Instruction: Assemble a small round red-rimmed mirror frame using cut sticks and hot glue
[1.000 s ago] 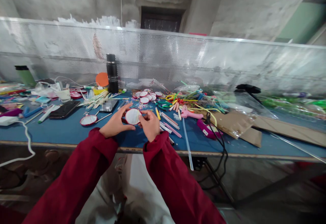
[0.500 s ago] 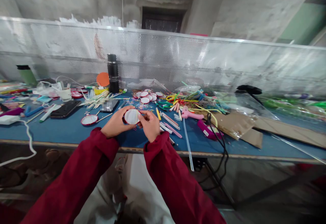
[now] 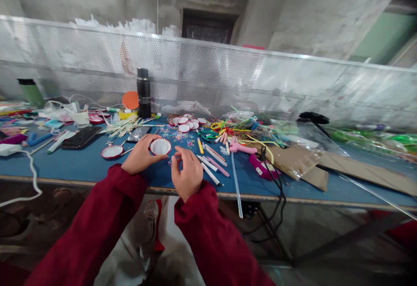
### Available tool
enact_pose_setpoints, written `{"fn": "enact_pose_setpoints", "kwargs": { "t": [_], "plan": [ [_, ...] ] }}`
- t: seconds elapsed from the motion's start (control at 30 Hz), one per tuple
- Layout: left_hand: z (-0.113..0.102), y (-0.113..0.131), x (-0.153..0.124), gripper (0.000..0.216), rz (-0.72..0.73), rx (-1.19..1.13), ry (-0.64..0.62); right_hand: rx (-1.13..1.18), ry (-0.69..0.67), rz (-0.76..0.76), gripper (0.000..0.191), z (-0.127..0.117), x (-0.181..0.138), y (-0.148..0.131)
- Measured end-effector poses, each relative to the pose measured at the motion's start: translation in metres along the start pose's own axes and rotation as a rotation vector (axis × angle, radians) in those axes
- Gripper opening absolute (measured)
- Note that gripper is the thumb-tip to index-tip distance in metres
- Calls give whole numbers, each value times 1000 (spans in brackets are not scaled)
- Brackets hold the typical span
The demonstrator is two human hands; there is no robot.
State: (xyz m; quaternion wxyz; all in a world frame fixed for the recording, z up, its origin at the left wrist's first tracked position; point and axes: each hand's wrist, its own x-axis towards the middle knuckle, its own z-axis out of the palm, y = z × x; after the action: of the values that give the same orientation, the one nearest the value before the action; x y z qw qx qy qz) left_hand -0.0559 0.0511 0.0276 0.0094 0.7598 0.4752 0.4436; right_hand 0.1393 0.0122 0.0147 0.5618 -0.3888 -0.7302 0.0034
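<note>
My left hand (image 3: 140,155) curls its thumb and fingers around the edge of a round white disc with a red rim (image 3: 160,146), held just over the blue tabletop. To the right of that disc, my right hand (image 3: 188,169) is apart from it, fingers bent and a gap showing between thumb and forefinger; nothing is visible in it. Another red-rimmed disc (image 3: 112,151) lies flat to the left. Beyond my hands, small coloured loops (image 3: 180,137) are scattered in front of a pile of similar discs (image 3: 184,127).
White and pink marker-like sticks (image 3: 213,164) lie right of my right hand, near a pink glue gun (image 3: 241,146) and a magenta device (image 3: 263,167) with black cables. A phone (image 3: 81,137) lies left. A black flask (image 3: 143,93) stands behind, before a perforated metal screen (image 3: 208,73).
My right hand has let go of the disc and drawn down and away from it. My left hand has shifted slightly left with the disc.
</note>
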Motion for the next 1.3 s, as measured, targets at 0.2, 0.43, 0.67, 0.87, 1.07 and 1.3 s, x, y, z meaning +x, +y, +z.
{"fn": "enact_pose_setpoints", "kwargs": {
  "t": [0.2,0.43,0.67,0.87,1.07,1.3],
  "plan": [
    [-16,-9,-15,68,-5,102,-85,-67,-59,-156,28,-23,-51,-11],
    [-11,-18,-22,68,-63,168,-198,-137,-71,-203,29,-20,-83,10],
    [-15,-9,-27,71,-98,175,-58,-166,-44,-284,40,-11,-93,21],
    [-31,3,-52,37,-142,164,230,-169,-11,-320,47,-8,-95,26],
    [-25,0,-62,59,-183,302,51,-174,22,-316,46,-5,-96,26],
    [-14,13,-48,60,-198,408,-136,-181,4,-301,40,-6,-98,25]
  ]
}}
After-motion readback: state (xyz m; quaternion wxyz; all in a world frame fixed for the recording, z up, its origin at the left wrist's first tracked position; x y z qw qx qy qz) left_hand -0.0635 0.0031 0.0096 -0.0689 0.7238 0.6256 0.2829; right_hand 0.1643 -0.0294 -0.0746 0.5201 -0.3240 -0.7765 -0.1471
